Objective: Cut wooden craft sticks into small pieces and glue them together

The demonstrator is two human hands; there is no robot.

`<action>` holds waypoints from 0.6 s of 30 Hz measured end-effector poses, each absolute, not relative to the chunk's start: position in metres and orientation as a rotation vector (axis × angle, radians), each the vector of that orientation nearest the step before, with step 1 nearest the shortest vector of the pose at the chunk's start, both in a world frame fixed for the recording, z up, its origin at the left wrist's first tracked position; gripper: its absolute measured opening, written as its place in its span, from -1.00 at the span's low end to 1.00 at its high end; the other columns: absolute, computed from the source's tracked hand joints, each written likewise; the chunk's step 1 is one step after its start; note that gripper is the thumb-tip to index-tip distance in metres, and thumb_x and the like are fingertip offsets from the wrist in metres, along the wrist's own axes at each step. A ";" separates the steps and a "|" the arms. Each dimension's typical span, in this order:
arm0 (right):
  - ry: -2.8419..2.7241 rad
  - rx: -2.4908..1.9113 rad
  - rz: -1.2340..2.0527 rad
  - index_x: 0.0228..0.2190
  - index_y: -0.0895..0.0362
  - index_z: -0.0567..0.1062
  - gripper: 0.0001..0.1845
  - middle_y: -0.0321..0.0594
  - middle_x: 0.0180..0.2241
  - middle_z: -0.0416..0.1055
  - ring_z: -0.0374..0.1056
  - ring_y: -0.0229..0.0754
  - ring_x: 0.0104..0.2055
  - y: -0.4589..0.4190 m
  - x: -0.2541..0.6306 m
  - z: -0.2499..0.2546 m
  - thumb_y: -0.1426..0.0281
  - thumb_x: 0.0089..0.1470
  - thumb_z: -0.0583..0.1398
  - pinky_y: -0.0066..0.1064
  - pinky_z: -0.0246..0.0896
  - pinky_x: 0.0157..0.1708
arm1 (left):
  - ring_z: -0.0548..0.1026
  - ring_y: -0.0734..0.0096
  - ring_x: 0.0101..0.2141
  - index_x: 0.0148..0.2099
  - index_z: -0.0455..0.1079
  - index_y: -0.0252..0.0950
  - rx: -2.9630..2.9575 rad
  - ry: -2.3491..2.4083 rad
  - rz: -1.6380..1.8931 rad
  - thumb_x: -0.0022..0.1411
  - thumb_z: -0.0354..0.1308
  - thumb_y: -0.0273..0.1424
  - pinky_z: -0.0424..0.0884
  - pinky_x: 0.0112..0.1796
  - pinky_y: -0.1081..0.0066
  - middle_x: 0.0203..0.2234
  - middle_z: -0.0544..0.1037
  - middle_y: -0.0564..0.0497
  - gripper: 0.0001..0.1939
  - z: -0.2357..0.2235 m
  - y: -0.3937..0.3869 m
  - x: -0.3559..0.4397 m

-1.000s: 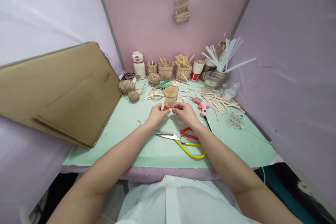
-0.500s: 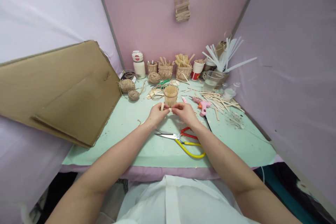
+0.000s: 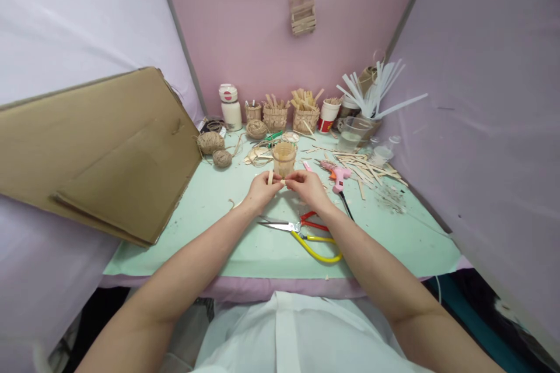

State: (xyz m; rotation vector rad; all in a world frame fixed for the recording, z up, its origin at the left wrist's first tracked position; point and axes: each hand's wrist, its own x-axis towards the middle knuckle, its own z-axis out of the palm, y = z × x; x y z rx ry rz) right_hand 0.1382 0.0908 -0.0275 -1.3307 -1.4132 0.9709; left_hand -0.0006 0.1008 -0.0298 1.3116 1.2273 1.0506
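Note:
My left hand (image 3: 261, 189) is closed, with a short flat wooden strip (image 3: 270, 178) standing up between its fingers. Its fingertips meet those of my right hand (image 3: 307, 186) at a small pale wooden piece (image 3: 283, 182), which both pinch. Just behind the fingertips stands a tan, see-through cup (image 3: 284, 154); its lower part is partly hidden by my hands. Nearer to me lie scissors (image 3: 284, 226) among red and yellow handles, partly under my right forearm. A pink glue gun (image 3: 339, 176) rests to the right of my right hand.
Wooden strips (image 3: 367, 168) are scattered at the right. Twine balls (image 3: 211, 143), a white jar (image 3: 231, 113) and stick-filled baskets (image 3: 306, 120) stand behind. A large cardboard piece (image 3: 118, 157) leans at the left. White glue sticks (image 3: 376, 90) rise from a container at the back right.
The view has shifted very slightly. Both hands stay in nearly the same place, fingertips still together on the small piece.

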 end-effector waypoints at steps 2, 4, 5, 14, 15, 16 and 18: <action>-1.407 -1.325 0.969 -0.49 0.20 0.48 -0.84 -0.28 -0.55 0.43 0.31 -0.27 -0.50 0.092 0.138 -0.029 0.38 -0.21 0.19 -0.48 0.16 -0.47 | 0.32 0.54 -0.55 -0.30 0.35 -0.34 1.293 1.225 1.042 -0.14 0.25 -0.36 0.19 -0.55 0.53 -0.54 0.42 0.08 -0.70 -0.030 0.101 -0.001; -1.403 -1.320 0.967 -0.50 0.20 0.48 -0.85 -0.28 -0.56 0.43 0.32 -0.27 -0.50 0.092 0.138 -0.030 0.38 -0.21 0.20 -0.47 0.16 -0.47 | 0.32 0.54 -0.56 -0.27 0.34 -0.33 1.282 1.223 1.036 -0.13 0.25 -0.37 0.19 -0.56 0.53 -0.54 0.43 0.07 -0.68 -0.031 0.102 0.000; -1.402 -1.317 0.968 -0.50 0.20 0.48 -0.85 -0.28 -0.57 0.43 0.32 -0.27 -0.50 0.093 0.138 -0.031 0.38 -0.21 0.20 -0.47 0.17 -0.46 | 0.32 0.54 -0.56 -0.26 0.33 -0.33 1.284 1.225 1.036 -0.13 0.24 -0.38 0.19 -0.56 0.53 -0.55 0.43 0.07 -0.68 -0.032 0.102 0.000; -1.414 -1.275 1.020 -0.45 0.20 0.50 -0.81 -0.25 -0.54 0.47 0.37 -0.25 -0.46 0.094 0.137 -0.033 0.36 -0.16 0.17 -0.46 0.24 -0.42 | 0.31 0.56 -0.58 -0.25 0.29 -0.31 1.252 1.224 1.039 -0.15 0.26 -0.35 0.18 -0.55 0.52 -0.53 0.43 0.09 -0.63 -0.035 0.105 -0.001; -1.419 -1.280 1.017 -0.44 0.20 0.50 -0.81 -0.24 -0.53 0.48 0.37 -0.25 -0.46 0.094 0.137 -0.033 0.36 -0.16 0.17 -0.46 0.24 -0.42 | 0.31 0.56 -0.58 -0.25 0.29 -0.30 1.253 1.226 1.038 -0.15 0.26 -0.34 0.18 -0.55 0.53 -0.54 0.42 0.10 -0.64 -0.035 0.105 -0.001; -1.426 -1.288 1.012 -0.44 0.20 0.50 -0.81 -0.24 -0.53 0.48 0.36 -0.26 -0.47 0.094 0.137 -0.032 0.36 -0.16 0.18 -0.46 0.24 -0.43 | 0.30 0.56 -0.58 -0.26 0.30 -0.30 1.260 1.225 1.034 -0.15 0.25 -0.34 0.18 -0.55 0.53 -0.55 0.41 0.11 -0.65 -0.035 0.105 -0.001; -1.446 -1.312 0.998 -0.45 0.20 0.50 -0.81 -0.24 -0.53 0.48 0.35 -0.27 -0.48 0.095 0.138 -0.033 0.36 -0.16 0.19 -0.48 0.22 -0.46 | 0.28 0.56 -0.58 -0.31 0.31 -0.31 1.298 1.206 1.015 -0.15 0.24 -0.32 0.16 -0.55 0.53 -0.58 0.37 0.12 -0.69 -0.034 0.105 -0.003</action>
